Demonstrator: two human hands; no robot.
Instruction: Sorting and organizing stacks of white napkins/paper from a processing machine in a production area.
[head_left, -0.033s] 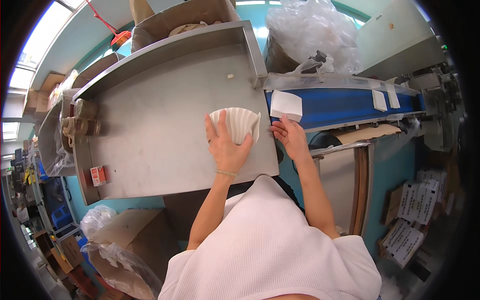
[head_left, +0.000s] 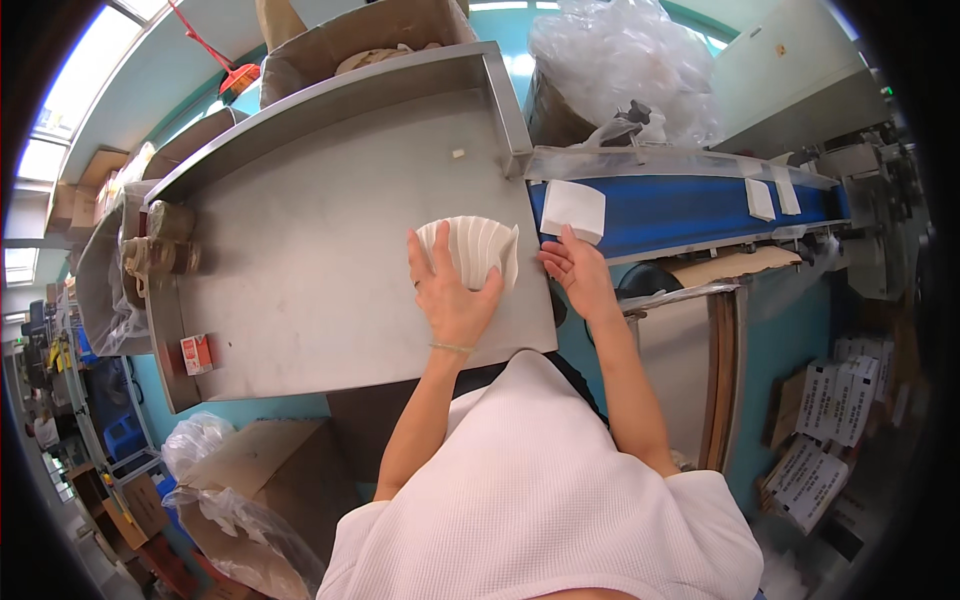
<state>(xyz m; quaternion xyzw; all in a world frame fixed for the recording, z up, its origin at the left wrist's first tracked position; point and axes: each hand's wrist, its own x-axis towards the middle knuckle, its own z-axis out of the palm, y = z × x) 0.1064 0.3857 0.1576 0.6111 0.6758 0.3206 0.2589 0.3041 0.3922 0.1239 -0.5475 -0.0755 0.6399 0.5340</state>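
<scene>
My left hand [head_left: 455, 290] is wrapped over a fanned stack of flat white packets [head_left: 482, 245], thumb on one side and fingers on the other. The stack rests on the steel table [head_left: 320, 270], near its right end. My right hand [head_left: 575, 268] is held palm up and half curled, with its fingers apart. One of its fingertips is at the lower edge of a single white packet [head_left: 574, 208], which lies at the near end of the blue conveyor belt [head_left: 670, 212]. Whether the fingertip touches that packet, I cannot tell.
Two more white packets [head_left: 760, 200] lie farther along the belt. Raised metal rims [head_left: 330, 95] edge the table. A small red and white box [head_left: 197, 354] sits at the table's left corner. Plastic bags [head_left: 625, 70] are heaped behind the belt, and a cardboard box [head_left: 265, 470] stands below left.
</scene>
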